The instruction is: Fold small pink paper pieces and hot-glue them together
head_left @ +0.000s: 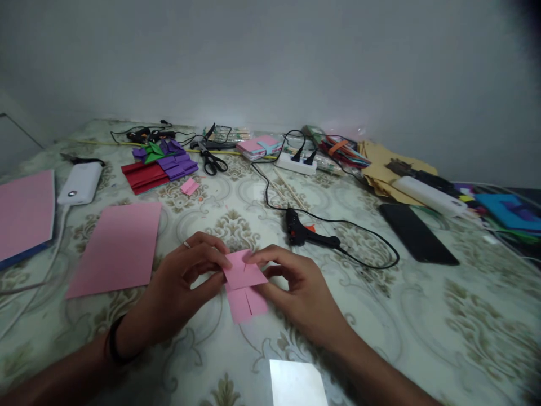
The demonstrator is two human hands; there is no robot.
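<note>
Between my two hands is a small piece of pink paper (243, 273) with a slit cut in it. My left hand (186, 279) pinches its left edge between thumb and fingers. On the opposite edge, my right hand (293, 279) grips the same paper. Just below lies a second pink piece (248, 305), also slit, partly covered by the upper one; whether the two are joined I cannot tell. A larger pink sheet (120, 248) rests on the table left of my left hand. Beyond my right hand lies a black glue gun (310, 231) with its cord.
Black scissors (211, 160) and folded red (145, 176) and purple paper (180, 163) lie toward the back. A white power strip (297, 163) feeds a looping cord. A phone (417, 234) lies right, a power bank (81, 183) left, a white card (298, 383) in front.
</note>
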